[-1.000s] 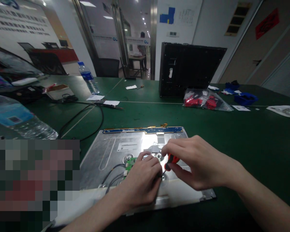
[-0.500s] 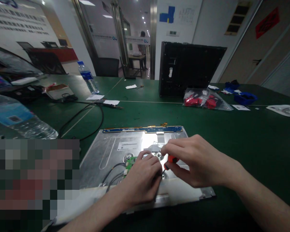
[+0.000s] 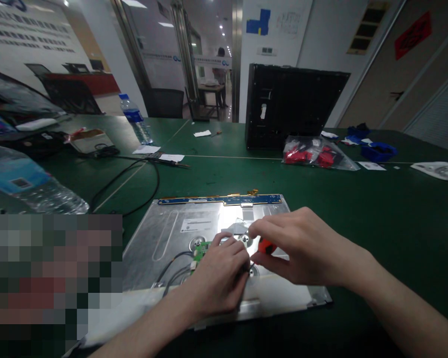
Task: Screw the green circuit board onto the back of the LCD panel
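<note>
A metal-backed display panel [image 3: 144, 248] lies flat on the green table. Along its far edge runs a narrow blue circuit board [image 3: 205, 201]. My left hand [image 3: 222, 273] rests over a small green circuit board [image 3: 200, 251] on the panel, its fingers bent and pressed down on it. Dark cables [image 3: 170, 266] run from that board toward the near side. In my right hand [image 3: 309, 248], thumb and fingers pinch the red handle of a screwdriver [image 3: 266, 246]. Its shaft slants down beside my left fingers, which hide the tip.
Past the panel stands a black monitor housing [image 3: 291, 107], with a plastic bag of red items [image 3: 313, 155] before it. Water bottles [image 3: 136, 119] and a black cable [image 3: 157, 181] are on the left. Blue items [image 3: 377, 150] lie at the far right. A blurred patch covers the lower left.
The screwdriver handle has turned and shifted slightly within my right fingers, and the thumb has moved a little. My left hand stays in place on the board.
</note>
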A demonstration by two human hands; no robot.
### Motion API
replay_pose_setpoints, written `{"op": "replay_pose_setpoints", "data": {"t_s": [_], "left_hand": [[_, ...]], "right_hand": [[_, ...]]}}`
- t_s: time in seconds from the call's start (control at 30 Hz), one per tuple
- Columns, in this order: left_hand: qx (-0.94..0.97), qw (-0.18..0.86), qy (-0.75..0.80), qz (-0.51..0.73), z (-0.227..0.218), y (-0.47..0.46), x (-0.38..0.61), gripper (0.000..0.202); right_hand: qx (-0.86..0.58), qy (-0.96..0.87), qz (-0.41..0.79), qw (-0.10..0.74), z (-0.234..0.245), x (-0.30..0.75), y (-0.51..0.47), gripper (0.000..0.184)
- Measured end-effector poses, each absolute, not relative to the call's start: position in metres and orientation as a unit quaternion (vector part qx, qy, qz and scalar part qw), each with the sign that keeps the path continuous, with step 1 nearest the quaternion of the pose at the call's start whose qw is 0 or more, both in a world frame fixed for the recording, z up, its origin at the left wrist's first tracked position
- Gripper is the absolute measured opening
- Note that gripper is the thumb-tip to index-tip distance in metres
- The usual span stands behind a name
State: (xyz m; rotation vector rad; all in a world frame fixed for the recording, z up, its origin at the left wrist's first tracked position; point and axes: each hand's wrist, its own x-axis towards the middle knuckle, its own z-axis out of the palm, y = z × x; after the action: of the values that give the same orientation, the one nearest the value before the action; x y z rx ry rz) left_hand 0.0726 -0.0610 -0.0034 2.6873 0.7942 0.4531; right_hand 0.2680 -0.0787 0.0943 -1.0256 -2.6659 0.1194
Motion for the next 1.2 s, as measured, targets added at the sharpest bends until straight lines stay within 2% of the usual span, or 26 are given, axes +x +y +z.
{"op": "replay_pose_setpoints", "data": {"t_s": [0.17, 0.3, 0.5, 0.7, 0.83, 0.93, 1.1, 1.2], "left_hand": [[0.938, 0.146, 0.272, 0.16, -0.0039, -0.0608, 0.0722, 0.008], [0.937, 0.152, 0.27, 0.163, -0.0031, -0.0614, 0.0721, 0.012], [0.936, 0.148, 0.275, 0.161, -0.0028, -0.0622, 0.0725, 0.015], [0.937, 0.155, 0.273, 0.151, 0.0, -0.0622, 0.0726, 0.016], [0.937, 0.151, 0.271, 0.16, -0.0001, -0.0615, 0.0731, 0.017], [0.938, 0.15, 0.267, 0.165, -0.0009, -0.0613, 0.0732, 0.016], [0.938, 0.149, 0.272, 0.157, -0.0015, -0.0623, 0.0728, 0.016], [0.936, 0.146, 0.278, 0.162, -0.002, -0.0623, 0.0728, 0.015]], "right_hand": [[-0.356, -0.924, 0.043, 0.131, 0.0972, 0.2698, -0.0792, 0.015], [-0.339, -0.929, 0.066, 0.133, 0.0979, 0.2696, -0.0801, 0.019], [-0.352, -0.925, -0.006, 0.14, 0.0919, 0.2692, -0.0768, 0.011], [-0.323, -0.934, 0.062, 0.141, 0.0964, 0.2701, -0.0776, 0.02], [-0.34, -0.928, 0.016, 0.151, 0.0918, 0.2699, -0.0762, 0.009], [-0.331, -0.931, 0.017, 0.151, 0.0922, 0.2701, -0.0764, 0.014], [-0.317, -0.933, 0.098, 0.138, 0.0969, 0.2693, -0.079, 0.018], [-0.329, -0.93, 0.068, 0.148, 0.0935, 0.2682, -0.0786, 0.014]]}}
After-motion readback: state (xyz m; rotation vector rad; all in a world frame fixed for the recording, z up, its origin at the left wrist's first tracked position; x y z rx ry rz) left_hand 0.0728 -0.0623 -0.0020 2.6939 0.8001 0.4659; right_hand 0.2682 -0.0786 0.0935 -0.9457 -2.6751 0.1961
